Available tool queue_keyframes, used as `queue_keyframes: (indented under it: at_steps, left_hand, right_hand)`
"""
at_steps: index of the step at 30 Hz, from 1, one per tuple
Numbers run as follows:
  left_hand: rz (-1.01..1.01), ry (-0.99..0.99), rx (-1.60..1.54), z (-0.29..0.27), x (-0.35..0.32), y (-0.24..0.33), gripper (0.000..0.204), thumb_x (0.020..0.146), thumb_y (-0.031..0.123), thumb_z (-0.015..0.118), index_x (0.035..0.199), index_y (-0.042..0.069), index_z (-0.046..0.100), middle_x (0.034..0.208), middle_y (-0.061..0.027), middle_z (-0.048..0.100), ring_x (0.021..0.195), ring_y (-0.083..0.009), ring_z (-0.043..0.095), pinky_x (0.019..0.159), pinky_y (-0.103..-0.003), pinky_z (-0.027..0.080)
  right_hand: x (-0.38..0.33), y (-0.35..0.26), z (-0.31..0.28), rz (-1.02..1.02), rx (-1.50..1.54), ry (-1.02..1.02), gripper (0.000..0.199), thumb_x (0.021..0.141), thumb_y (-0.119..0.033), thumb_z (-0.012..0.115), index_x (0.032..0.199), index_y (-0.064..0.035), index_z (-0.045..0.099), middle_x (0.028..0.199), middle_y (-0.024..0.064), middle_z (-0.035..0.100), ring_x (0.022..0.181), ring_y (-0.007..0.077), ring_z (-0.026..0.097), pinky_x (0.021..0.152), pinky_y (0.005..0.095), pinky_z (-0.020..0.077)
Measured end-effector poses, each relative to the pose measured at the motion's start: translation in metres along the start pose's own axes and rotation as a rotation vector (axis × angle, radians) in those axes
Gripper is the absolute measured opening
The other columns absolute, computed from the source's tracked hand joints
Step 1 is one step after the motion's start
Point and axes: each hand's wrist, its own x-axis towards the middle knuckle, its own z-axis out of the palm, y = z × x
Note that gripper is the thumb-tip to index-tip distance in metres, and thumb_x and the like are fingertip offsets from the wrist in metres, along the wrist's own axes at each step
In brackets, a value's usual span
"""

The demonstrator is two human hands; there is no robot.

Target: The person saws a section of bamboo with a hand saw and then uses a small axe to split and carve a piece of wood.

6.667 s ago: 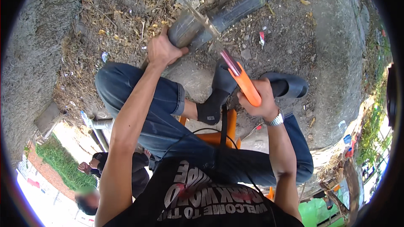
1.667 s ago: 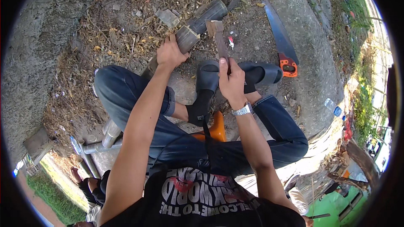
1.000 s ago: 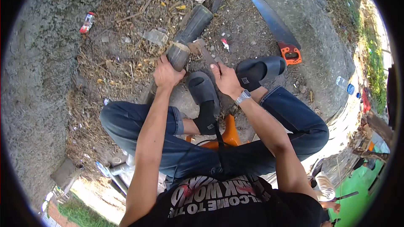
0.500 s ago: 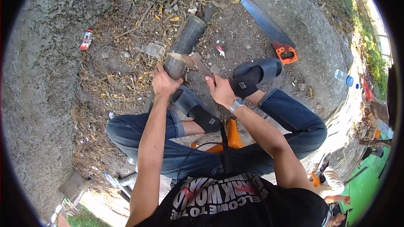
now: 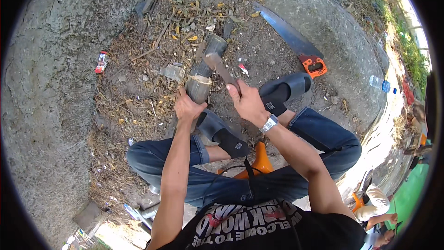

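Note:
My left hand is closed around a dark grey bamboo pole, just below its pale, roughly cut end. The pole slants up between my feet, its lower part hidden by my hand and leg. Behind that end lies a dark round log on the dirt; whether the two touch, I cannot tell. In my right hand is a brown, flat-ended tool like a chopping knife, its slightly blurred blade over the log, to the right of the pole's end.
A handsaw with an orange handle lies at the far right, beside a rock slab. A rough stone wall rises on the left. My sandalled feet flank the work. I sit over something orange. Another person is at lower right.
The tool's blade has lifted off the pale cut and swung up over the log. The pole's near part has tilted, showing its cut end. The view has shifted slightly.

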Motion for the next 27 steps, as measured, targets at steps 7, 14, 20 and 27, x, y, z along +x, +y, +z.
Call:
queue_keyframes:
  at_steps: [7, 14, 20, 27]
  left_hand:
    - [0.109, -0.020, -0.064, -0.001, 0.007, 0.017, 0.097, 0.060, 0.040, 0.094, 0.134, -0.002, 0.046, 0.134, -0.0263, 0.059, 0.121, -0.0428, 0.064, 0.102, -0.052, 0.055]
    - [0.025, 0.060, -0.043, -0.011, -0.004, 0.002, 0.094, 0.059, 0.039, 0.094, 0.131, 0.000, 0.047, 0.132, -0.0260, 0.059, 0.120, -0.0425, 0.065, 0.101, -0.051, 0.055]
    - [0.096, 0.094, -0.074, 0.019, -0.009, 0.032, 0.098, 0.056, 0.038, 0.096, 0.132, -0.001, 0.048, 0.132, -0.0250, 0.060, 0.121, -0.0426, 0.065, 0.102, -0.050, 0.055]
    - [0.134, 0.088, -0.061, -0.017, 0.005, -0.011, 0.101, 0.051, 0.043, 0.096, 0.135, 0.003, 0.059, 0.115, -0.0227, 0.074, 0.109, -0.0394, 0.072, 0.100, -0.047, 0.057]
  right_hand:
    - [-0.044, 0.035, -0.002, 0.037, -0.053, -0.070, 0.051, 0.106, -0.047, 0.059, 0.117, 0.0025, 0.061, 0.074, 0.0275, 0.066, 0.072, 0.0499, 0.069, 0.064, 0.0554, 0.0529]
    - [-0.022, -0.069, -0.045, -0.069, 0.163, 0.117, 0.046, 0.105, -0.044, 0.063, 0.113, 0.0010, 0.062, 0.077, 0.0287, 0.067, 0.076, 0.0510, 0.068, 0.064, 0.0547, 0.0538]
    - [-0.042, 0.058, 0.006, 0.077, -0.030, -0.027, 0.051, 0.105, -0.048, 0.061, 0.118, 0.0017, 0.065, 0.077, 0.0277, 0.069, 0.077, 0.0506, 0.070, 0.069, 0.0552, 0.0562]
    - [-0.024, -0.032, -0.060, -0.048, 0.132, 0.089, 0.047, 0.109, -0.045, 0.057, 0.105, 0.0013, 0.062, 0.073, 0.0274, 0.064, 0.069, 0.0492, 0.065, 0.061, 0.0531, 0.0488]
